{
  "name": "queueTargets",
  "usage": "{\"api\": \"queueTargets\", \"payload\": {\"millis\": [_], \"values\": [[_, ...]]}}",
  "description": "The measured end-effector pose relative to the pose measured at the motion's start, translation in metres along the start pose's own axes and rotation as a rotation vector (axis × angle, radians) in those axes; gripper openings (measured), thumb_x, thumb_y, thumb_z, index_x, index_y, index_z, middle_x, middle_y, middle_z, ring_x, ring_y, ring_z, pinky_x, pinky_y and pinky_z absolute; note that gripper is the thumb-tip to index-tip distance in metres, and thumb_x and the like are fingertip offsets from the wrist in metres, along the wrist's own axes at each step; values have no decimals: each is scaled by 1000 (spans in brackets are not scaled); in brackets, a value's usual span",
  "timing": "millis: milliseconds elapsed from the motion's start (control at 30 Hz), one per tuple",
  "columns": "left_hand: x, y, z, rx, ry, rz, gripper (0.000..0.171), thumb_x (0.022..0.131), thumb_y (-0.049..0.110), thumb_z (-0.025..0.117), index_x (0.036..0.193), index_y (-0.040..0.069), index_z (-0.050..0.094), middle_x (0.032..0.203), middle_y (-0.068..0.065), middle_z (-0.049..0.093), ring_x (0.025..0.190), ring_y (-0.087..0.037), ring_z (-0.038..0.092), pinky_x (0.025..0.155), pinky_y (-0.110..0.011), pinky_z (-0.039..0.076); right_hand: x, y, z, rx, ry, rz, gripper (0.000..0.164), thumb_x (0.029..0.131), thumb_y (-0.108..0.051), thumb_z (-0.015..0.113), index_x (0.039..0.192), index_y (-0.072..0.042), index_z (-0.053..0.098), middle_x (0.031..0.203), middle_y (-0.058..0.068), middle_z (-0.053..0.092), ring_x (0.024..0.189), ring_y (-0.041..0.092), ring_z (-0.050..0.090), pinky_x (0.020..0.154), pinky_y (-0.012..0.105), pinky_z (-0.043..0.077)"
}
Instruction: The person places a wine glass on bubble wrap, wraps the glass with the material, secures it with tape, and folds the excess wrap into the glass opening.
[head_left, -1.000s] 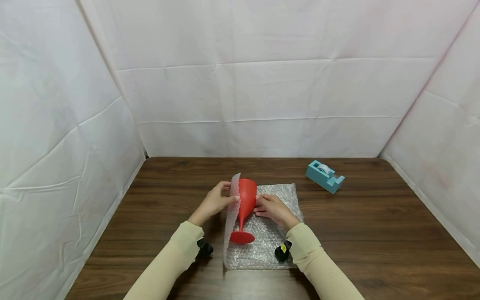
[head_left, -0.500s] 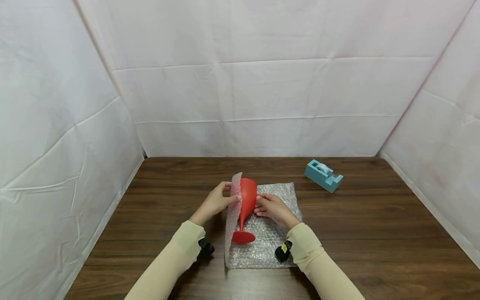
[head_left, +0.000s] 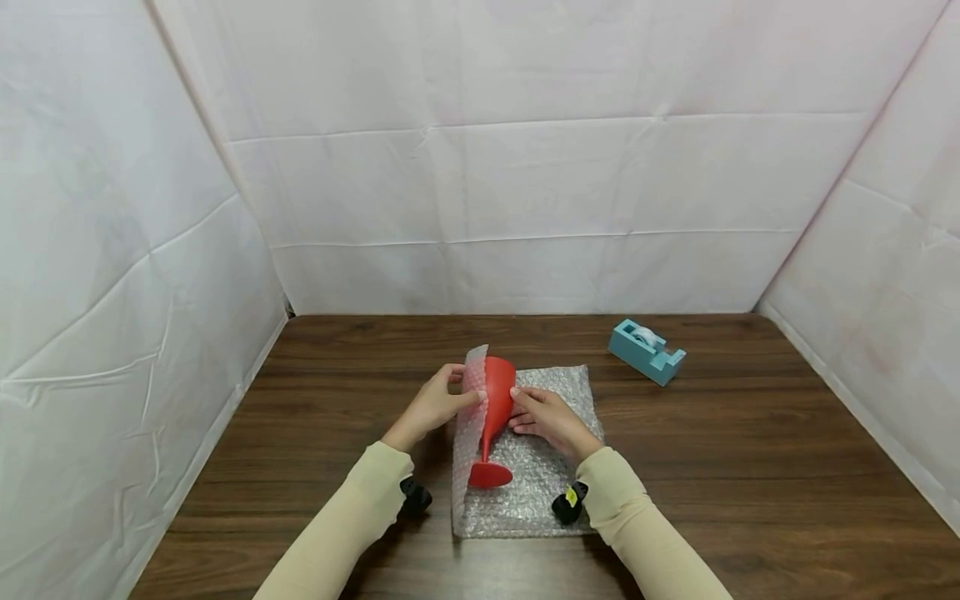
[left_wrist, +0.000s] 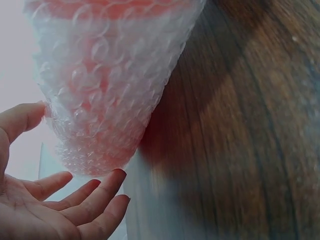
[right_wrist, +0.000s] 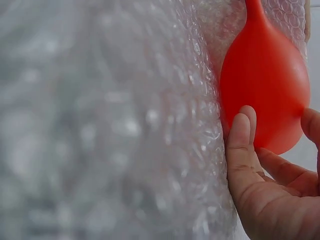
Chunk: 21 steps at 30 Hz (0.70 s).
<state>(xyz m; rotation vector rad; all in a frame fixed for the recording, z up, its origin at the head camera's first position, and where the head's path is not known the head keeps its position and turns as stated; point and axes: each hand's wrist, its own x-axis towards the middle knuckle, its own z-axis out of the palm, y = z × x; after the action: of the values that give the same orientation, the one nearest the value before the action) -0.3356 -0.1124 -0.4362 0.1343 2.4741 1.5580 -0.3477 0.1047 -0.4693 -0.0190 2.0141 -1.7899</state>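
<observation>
A left hand (head_left: 431,406) pinches bubble wrap (head_left: 528,479) against a red goblet (head_left: 500,404), a right hand (head_left: 552,422) gripping its bowl (right_wrist: 265,82) — the left wrist view alone showing the left's four fingertips (left_wrist: 115,181).

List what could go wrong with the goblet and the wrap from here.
The wrap may fall open if the left hand, which pinches its raised edge, lets go. The goblet, lying on its side, could roll if the right hand releases it. The fold leaves most of the base uncovered, so that part might end up poorly padded.
</observation>
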Motion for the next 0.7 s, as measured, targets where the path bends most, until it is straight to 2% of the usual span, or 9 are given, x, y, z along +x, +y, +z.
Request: {"api": "queueTargets", "payload": {"millis": [367, 567, 700], "values": [[2, 0, 4, -15, -15, 5, 66, 87, 29, 67, 141, 5, 38, 142, -21, 45, 126, -39, 48, 99, -55, 44, -3, 0, -3, -28, 6, 3, 59, 100, -33, 50, 142, 6, 36, 103, 11, 65, 80, 11, 65, 80, 29, 56], [2, 3, 8, -25, -16, 0, 67, 87, 27, 68, 142, 5, 37, 142, -20, 45, 126, -38, 49, 98, -54, 45, -5, 1, -5, -30, -4, -1, 59, 101, -31, 49, 143, 6, 33, 109, 15, 65, 81, 11, 65, 81, 29, 56], [3, 5, 9, -31, -12, 6, 69, 86, 27, 68, 142, 4, 35, 142, -20, 44, 126, -39, 48, 99, -55, 44, -6, 0, -6, -17, 3, -4, 56, 101, -30, 48, 143, 5, 35, 107, 13, 65, 80, 11, 65, 79, 28, 56]]}}
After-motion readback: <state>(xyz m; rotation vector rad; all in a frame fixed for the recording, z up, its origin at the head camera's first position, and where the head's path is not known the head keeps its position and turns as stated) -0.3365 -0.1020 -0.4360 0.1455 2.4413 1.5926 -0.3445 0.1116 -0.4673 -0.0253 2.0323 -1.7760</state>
